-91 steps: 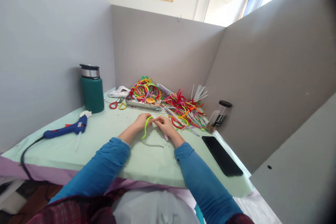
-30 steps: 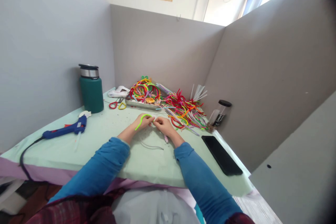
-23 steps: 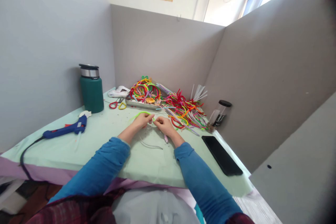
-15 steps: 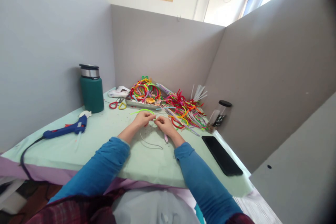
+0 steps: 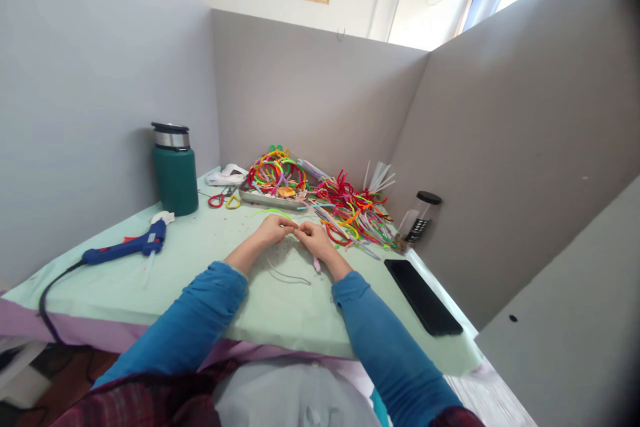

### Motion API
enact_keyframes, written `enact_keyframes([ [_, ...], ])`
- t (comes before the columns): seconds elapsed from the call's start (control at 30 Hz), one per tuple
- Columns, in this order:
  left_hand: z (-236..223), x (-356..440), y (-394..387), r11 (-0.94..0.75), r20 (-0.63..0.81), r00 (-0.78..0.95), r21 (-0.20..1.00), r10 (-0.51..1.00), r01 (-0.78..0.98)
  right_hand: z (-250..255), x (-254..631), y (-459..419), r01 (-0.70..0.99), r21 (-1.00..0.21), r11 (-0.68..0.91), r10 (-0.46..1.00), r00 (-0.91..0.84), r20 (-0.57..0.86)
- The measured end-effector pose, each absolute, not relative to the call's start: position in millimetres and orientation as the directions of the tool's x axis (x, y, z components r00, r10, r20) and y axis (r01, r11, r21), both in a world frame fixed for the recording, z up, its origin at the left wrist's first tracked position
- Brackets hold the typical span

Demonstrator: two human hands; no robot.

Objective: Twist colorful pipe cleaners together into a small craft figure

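Note:
A bright yellow-green pipe cleaner [image 5: 274, 211] runs out past my left hand [image 5: 273, 230], whose thumb and fingers are pinched on it. Fingertip to fingertip with it, my right hand [image 5: 315, 239] is also pinched closed, gripping the same pipe cleaner; the exact spot is hidden by the fingers. Under my right wrist lies a small pink piece [image 5: 317, 265]. Between my forearms a thin grey wire [image 5: 290, 277] curves over the light green tablecloth [image 5: 280, 313].
A tray [image 5: 270, 200] of coloured pipe-cleaner shapes stands at the back, beside a heap of loose pipe cleaners [image 5: 353, 203]. Left are a green bottle [image 5: 176, 173], a blue glue gun [image 5: 130, 247] and scissors [image 5: 225, 201]. Right are a black phone [image 5: 423, 297] and a clear black-lidded bottle [image 5: 420, 219].
My fingertips have drawn closer together, covering the bit of green that showed between them. The free end of the pipe cleaner has shifted slightly right.

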State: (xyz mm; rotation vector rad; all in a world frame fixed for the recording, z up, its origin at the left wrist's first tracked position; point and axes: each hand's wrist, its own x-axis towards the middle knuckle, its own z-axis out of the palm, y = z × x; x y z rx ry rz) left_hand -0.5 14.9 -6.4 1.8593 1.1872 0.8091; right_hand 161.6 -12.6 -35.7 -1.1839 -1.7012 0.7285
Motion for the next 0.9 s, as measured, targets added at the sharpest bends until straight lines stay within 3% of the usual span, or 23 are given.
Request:
enact_keyframes([
  [0.9, -12.6, 0.8, 17.6, -0.314, 0.176, 0.284, 0.753, 0.943, 0.578, -39.6, 163.3, -7.5, 0.472, -0.8, 0.371, 0.918, -0.059, 0.391],
])
